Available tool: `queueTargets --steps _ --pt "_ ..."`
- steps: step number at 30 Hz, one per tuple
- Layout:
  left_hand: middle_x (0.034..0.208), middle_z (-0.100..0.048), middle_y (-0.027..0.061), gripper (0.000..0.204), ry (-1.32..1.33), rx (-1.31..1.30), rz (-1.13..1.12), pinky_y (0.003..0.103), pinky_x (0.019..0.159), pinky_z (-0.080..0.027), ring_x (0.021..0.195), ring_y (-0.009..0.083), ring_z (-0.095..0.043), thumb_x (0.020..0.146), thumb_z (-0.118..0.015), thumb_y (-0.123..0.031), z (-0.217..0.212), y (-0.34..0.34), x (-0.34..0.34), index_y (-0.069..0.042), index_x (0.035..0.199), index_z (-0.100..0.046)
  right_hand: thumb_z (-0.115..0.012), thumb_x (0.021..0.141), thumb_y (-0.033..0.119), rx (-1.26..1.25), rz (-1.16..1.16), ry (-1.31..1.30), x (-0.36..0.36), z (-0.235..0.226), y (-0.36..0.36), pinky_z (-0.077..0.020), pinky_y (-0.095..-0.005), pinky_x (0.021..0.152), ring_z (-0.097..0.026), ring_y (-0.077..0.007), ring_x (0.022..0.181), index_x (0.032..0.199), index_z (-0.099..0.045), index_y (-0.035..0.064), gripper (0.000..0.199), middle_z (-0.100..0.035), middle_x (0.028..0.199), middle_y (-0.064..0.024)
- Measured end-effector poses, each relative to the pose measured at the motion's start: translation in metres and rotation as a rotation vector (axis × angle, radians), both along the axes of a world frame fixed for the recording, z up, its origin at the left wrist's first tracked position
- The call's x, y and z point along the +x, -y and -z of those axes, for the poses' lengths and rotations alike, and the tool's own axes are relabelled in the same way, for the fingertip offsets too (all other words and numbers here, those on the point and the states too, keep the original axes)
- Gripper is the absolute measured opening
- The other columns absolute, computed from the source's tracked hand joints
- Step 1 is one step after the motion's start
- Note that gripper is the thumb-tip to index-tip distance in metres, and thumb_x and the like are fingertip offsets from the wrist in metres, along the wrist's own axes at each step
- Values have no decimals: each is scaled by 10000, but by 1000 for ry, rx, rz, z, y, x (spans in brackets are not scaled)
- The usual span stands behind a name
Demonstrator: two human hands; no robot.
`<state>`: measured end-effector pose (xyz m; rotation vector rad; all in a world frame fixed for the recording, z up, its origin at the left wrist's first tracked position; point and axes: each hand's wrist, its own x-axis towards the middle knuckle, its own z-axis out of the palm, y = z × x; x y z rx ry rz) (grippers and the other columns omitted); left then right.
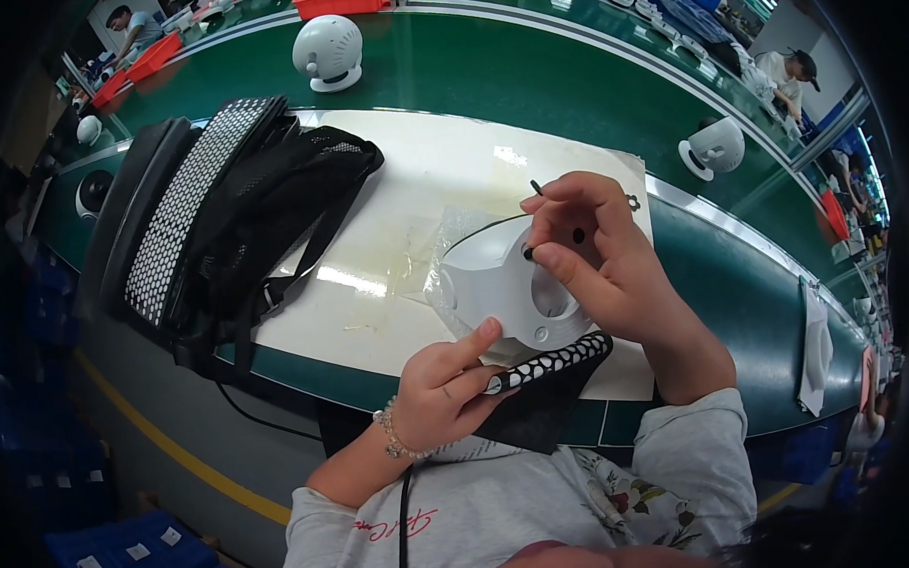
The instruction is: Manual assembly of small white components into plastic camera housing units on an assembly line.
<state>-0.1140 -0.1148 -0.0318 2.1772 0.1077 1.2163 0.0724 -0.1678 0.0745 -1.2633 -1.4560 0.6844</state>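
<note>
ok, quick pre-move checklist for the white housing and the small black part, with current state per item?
1. Left hand steadying the white housing: ok, index finger rests on its lower edge.
2. Right hand pinching the small black part at the housing's opening: ok.
3. Part seated in the housing: cannot tell, fingers hide it.
4. Housing resting over the white mat: ok.
5. Black mesh grilles apart from both hands: ok, they lie to the left.
6. Perforated black piece under the housing: not ok, it overhangs the table edge.
</note>
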Motion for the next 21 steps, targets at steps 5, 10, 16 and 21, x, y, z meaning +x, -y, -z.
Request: queueTargets --steps 5,10,16,21 --pt "1226 -508 140 249 -1 12 -14 268 541 -447 598 184 -553 556 -741 -63 1 0 -1 -41 771 -618 -548 788 -18 240 40 727 6 -10 10 -346 -368 919 -499 -231 1033 1133 -422 59 375 -528 1067 -95" --pt "1226 -507 141 249 19 -12 1 275 544 -452 598 190 -554 558 -741 -64 3 0 0 -41 774 -619 -618 762 52 102 118 860 -9 -13 32 -256 -436 990 -372 -312 1218 1020 -517 75 278 -458 1239 -123" --pt "1233 -501 141 225 5 -65 25 283 548 -457 589 199 -546 554 -738 -49 -2 1 0 -35 731 -600 -647 766 130 125 123 532 -5 14 44 -118 -469 1045 -118 -385 1329 783 -545 96 109 -310 1368 -155" --pt "1238 -495 151 231 -14 -22 12 288 539 -452 568 206 -526 548 -736 -37 -1 -2 -1 -7 658 -535 -610 795 142 -19 85 587 -11 17 44 -136 -457 1033 -84 -368 1336 789 -552 82 84 -279 1392 -156"
